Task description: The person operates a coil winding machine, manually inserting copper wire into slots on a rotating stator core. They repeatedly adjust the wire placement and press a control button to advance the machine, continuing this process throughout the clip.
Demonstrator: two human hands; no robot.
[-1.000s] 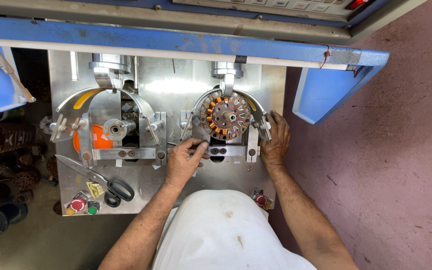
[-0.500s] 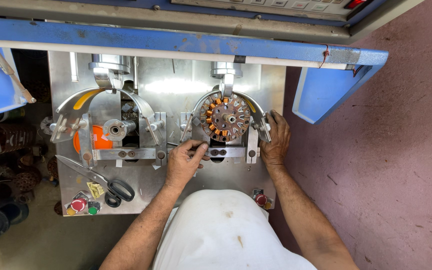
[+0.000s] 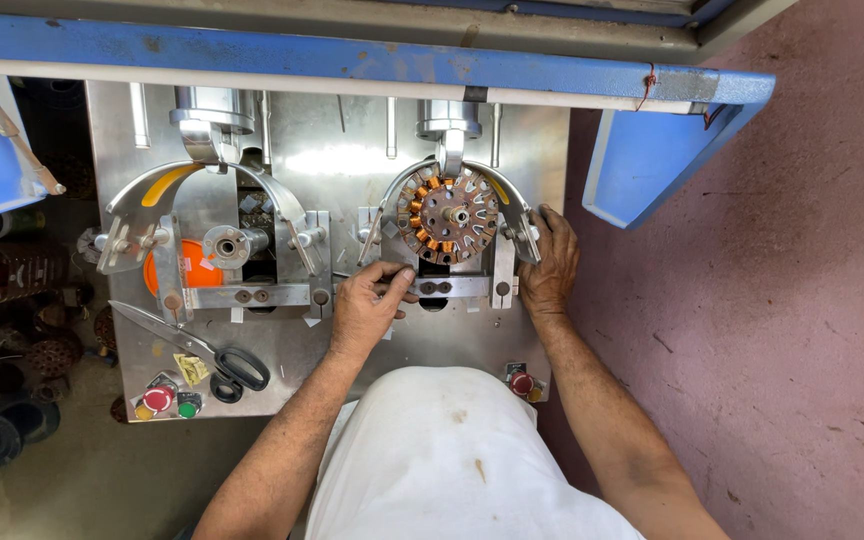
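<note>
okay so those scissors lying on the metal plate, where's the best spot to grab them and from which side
Take the scissors by the black handle loops, probably coming from the near edge of the plate. They lie flat, blades pointing up-left toward the left fixture, so the loops face the person and sit apart from the coloured buttons.

A small yellow label (image 3: 191, 368) lies beside the scissors (image 3: 214, 357).

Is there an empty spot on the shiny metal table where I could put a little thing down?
Bare plate lies below the left hand, between the scissors and the lone red button. Around the copper-wound wheel and right hand it is crowded; so is the left fixture.
</note>
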